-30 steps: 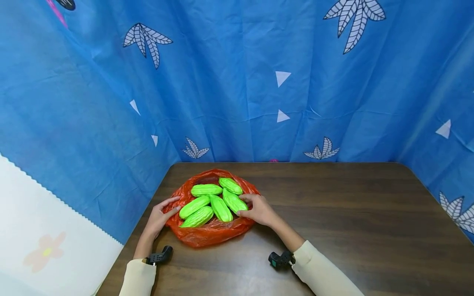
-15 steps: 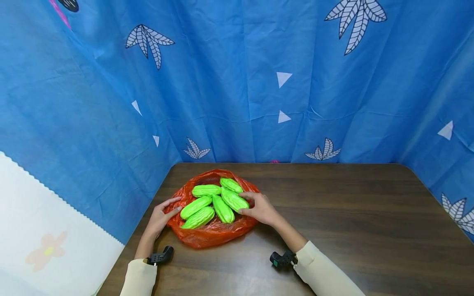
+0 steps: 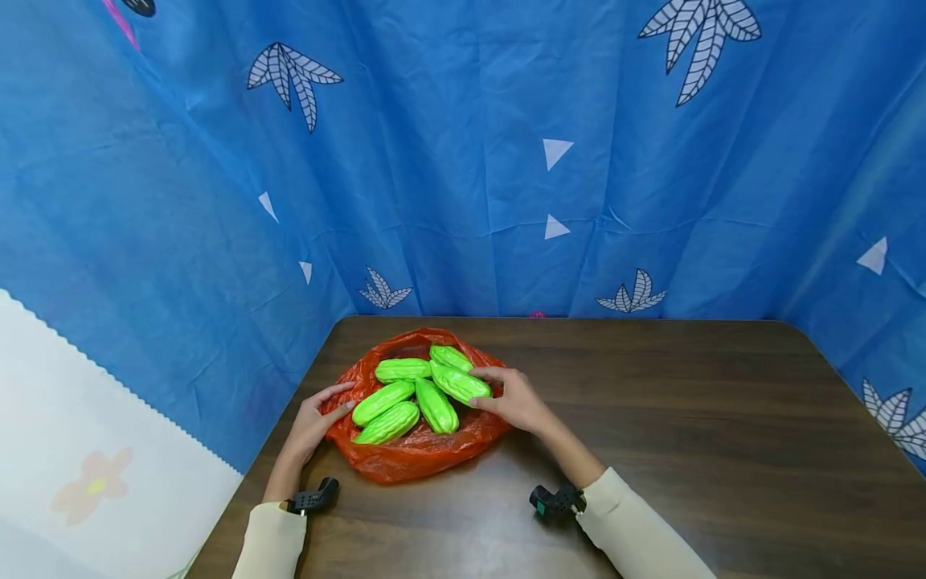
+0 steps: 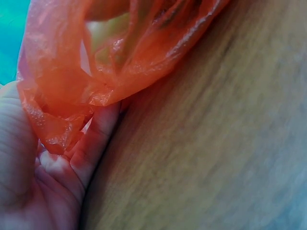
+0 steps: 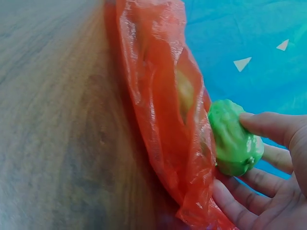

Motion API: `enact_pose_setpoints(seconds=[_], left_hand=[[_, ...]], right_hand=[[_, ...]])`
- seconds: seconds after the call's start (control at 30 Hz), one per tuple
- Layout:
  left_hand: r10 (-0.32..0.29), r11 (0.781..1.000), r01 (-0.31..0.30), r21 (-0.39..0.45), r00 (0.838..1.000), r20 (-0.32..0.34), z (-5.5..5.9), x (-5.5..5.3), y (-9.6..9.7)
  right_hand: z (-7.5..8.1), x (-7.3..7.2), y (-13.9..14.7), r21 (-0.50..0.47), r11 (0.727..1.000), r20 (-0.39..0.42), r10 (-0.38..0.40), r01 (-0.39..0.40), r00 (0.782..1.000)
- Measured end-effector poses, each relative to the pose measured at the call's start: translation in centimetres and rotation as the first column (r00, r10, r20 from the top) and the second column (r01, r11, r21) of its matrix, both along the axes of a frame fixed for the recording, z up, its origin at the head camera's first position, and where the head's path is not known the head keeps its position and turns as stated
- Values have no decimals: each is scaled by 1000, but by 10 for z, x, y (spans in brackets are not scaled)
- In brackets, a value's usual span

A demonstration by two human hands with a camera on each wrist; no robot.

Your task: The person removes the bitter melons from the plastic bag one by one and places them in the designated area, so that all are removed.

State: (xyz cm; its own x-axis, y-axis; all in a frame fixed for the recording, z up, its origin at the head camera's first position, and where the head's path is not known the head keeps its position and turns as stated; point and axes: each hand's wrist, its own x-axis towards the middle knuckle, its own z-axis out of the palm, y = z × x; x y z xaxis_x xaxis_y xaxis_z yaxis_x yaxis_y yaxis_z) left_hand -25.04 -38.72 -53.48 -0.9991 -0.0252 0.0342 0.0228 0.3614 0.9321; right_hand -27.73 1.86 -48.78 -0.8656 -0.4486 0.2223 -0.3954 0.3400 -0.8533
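A red plastic bag point(image 3: 405, 465) lies wide-mouthed at the left of the table, with several bright green, ridged bitter melons inside. My right hand point(image 3: 515, 400) pinches one bitter melon point(image 3: 454, 380) at its near right end, thumb on one side and fingers on the other. In the right wrist view that melon point(image 5: 231, 139) rises past the bag's rim, and some fingers lie along the bag. My left hand point(image 3: 309, 425) holds the bag's left edge. The left wrist view shows the bag's film point(image 4: 57, 112) between thumb and fingers.
Other bitter melons point(image 3: 383, 402) lie close together in the bag. The brown wooden table point(image 3: 687, 434) stretches far to the right. A blue patterned curtain point(image 3: 448, 161) hangs behind it, and a white cloth with a flower point(image 3: 94, 486) is at the left.
The right hand has lifted its melon slightly and shifted it a little right, turning it more level. The left hand stays at the bag's edge.
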Motion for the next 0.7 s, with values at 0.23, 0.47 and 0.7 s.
enact_pose_setpoints(seconds=[0.23,0.47,0.7], left_hand=[[7,1000,-7,2,1000,5,-2,-2,-2],[-10,1000,10,18,1000,13,14,5,7],[-2,1000,2,-25,1000,-13,5,1,2]], right_hand=[[8,-6,10,-11,1000,-9,22,-22,1000],[17,-10,25,-80,997,25,23,-21,999],[26,-10,38,-101,995,41,30,-26,999]])
